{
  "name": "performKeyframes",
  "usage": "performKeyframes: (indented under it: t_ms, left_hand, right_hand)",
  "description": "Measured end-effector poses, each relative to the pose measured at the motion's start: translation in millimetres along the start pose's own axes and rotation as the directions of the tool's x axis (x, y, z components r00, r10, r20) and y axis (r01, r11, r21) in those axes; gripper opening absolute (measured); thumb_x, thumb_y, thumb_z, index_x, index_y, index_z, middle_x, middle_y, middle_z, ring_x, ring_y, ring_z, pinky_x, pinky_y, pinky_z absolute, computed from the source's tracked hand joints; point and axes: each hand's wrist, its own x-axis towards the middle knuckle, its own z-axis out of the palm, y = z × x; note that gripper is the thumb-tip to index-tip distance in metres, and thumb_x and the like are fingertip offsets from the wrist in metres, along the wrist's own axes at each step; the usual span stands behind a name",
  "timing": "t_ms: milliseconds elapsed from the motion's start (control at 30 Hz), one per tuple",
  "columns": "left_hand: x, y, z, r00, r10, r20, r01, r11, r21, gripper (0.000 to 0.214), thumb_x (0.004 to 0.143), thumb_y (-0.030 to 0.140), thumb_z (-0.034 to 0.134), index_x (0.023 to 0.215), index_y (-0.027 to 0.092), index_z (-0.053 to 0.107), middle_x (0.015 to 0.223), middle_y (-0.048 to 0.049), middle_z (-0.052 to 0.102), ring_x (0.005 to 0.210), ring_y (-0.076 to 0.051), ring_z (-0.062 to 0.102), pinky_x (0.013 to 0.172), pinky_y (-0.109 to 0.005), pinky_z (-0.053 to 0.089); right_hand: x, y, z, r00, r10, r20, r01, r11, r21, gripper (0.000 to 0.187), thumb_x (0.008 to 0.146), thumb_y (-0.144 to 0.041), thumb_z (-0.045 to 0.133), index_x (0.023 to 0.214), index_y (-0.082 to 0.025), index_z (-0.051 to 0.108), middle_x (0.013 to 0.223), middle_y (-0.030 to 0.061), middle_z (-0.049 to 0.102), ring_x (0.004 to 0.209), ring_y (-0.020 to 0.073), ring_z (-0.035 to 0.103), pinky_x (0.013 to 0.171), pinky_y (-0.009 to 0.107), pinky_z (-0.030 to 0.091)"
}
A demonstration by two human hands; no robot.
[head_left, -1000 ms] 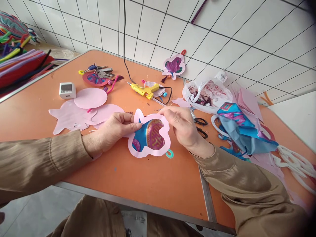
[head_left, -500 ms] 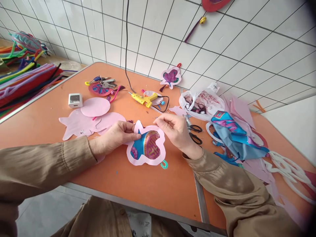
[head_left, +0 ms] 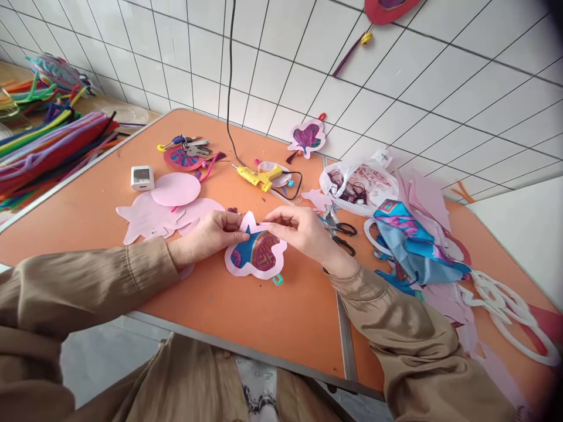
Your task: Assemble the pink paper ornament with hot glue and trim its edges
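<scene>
an orange table (head_left: 281, 319) carries cutouts (head_left: 139, 215) and scissors (head_left: 337, 227)

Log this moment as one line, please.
left hand: pinches pink-bordered cutout, left side | right hand: at cutout's top edge, grip unclear | yellow glue gun: lies on orange table beyond cutout

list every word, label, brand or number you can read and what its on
No text here is readable.
Plastic bag: red print, too blurred.
White tag behind the bag: marks too small.
White device: dark panel, nothing legible.
Pink paper cutout: small dark mark, too small.
White shirt: dark print, unreadable.
Pink-bordered cloth piece: maze-like pattern, no legible lettering.
</scene>
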Motion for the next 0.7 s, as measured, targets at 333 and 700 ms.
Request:
performKeyframes:
  t_ms: [333,700]
  left_hand:
    - [4,-5,-2.2,0.998,0.07,-0.006,-0.068,0.989,0.13,0.028,0.076,0.04,0.083,0.083,0.014,0.076,0.073,-0.0035,0.074,0.068,-0.019,0.07,0.062,-0.028,0.056]
    - [-12,15,-4.9,0.556,0.801,0.224,-0.742,0.356,0.568,0.021,0.097,0.015,0.063,0.112,0.016,0.078,0.082,-0.0099,0.079,0.072,-0.016,0.074,0.068,-0.024,0.058]
  right_hand:
    - [-1,4,11,0.997,-0.064,-0.032,0.063,0.997,-0.049,0.019,0.087,-0.027,0.063,0.07,-0.018,0.066,0.064,0.0,0.068,0.057,0.0115,0.058,0.053,0.024,0.044]
    - [-17,-19,4,0.648,-0.761,-0.006,0.62,0.533,-0.577,0.008,0.094,-0.014,0.062,0.094,-0.02,0.067,0.074,0.003,0.071,0.07,0.0175,0.068,0.065,0.031,0.053]
